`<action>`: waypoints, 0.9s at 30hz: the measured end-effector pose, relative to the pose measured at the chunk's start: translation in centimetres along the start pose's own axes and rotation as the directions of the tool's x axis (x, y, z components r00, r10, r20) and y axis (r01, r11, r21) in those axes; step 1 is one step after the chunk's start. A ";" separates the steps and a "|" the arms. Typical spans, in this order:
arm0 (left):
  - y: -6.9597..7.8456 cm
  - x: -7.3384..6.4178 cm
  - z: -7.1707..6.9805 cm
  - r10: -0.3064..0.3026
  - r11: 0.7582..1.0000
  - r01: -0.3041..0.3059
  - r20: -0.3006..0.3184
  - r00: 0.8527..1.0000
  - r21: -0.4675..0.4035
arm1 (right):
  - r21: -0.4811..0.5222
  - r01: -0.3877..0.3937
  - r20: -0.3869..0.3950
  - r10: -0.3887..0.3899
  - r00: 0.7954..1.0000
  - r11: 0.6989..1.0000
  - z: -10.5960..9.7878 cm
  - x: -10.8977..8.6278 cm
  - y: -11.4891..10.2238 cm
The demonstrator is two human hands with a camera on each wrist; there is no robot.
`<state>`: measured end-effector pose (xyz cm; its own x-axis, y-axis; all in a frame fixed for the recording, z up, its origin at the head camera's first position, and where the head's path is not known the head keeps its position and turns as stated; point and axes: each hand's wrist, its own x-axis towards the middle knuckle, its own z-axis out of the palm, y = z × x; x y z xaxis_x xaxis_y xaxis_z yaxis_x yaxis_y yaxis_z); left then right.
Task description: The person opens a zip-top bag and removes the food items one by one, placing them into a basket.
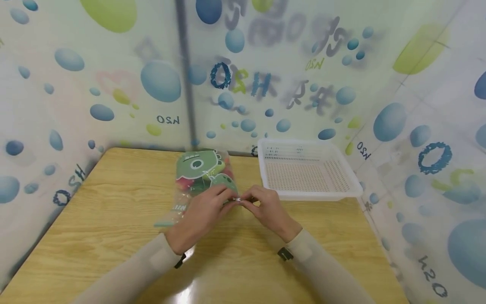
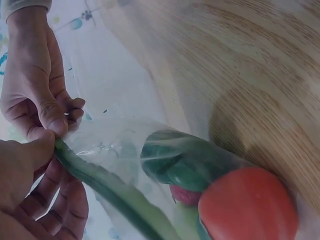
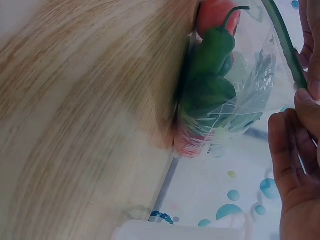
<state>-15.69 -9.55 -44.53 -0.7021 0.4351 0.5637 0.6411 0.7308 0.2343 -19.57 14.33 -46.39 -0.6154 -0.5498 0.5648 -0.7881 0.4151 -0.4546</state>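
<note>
A clear zip bag [image 1: 205,167] with green cartoon-creature print lies on the table, filled with vegetable-shaped items. Through its plastic show a red tomato-like ball [image 2: 248,207], a green pepper [image 3: 214,52] with a curved stem, and other dark green pieces. Along its mouth runs a green zip strip [image 2: 112,192]. My left hand [image 1: 200,214] pinches the strip near one end between thumb and fingers. Right beside it, my right hand [image 1: 271,214] pinches the same end, the fingertips of both hands nearly meeting. The fingertips hide the strip's tip.
A white perforated plastic basket [image 1: 317,196] stands at the back right of the wooden table [image 1: 110,211], to the right of the bag. Walls [image 1: 114,84] printed with blue and green drops close in the table at the back and sides.
</note>
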 end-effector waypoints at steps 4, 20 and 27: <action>0.1 0.0 0.0 -0.013 0.999 0.013 0.007 1.000 -0.030 | 0.007 -0.011 0.007 0.011 1.000 1.000 -0.1 0.0 -0.1; 0.1 -0.6 0.1 -0.024 0.996 0.025 0.013 1.000 -0.090 | 0.009 0.016 -0.003 -0.016 1.000 1.000 -0.3 0.0 -0.2; -0.4 -1.6 -0.1 -0.022 0.999 0.021 -0.020 1.000 -0.041 | 0.018 0.006 -0.029 -0.006 1.000 1.000 -0.6 -0.3 -0.1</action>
<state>-14.80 -10.59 -45.40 -0.7097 0.4084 0.5741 0.6382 0.7179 0.2782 -19.35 14.93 -46.08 -0.6112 -0.5309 0.5871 -0.7914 0.3989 -0.4632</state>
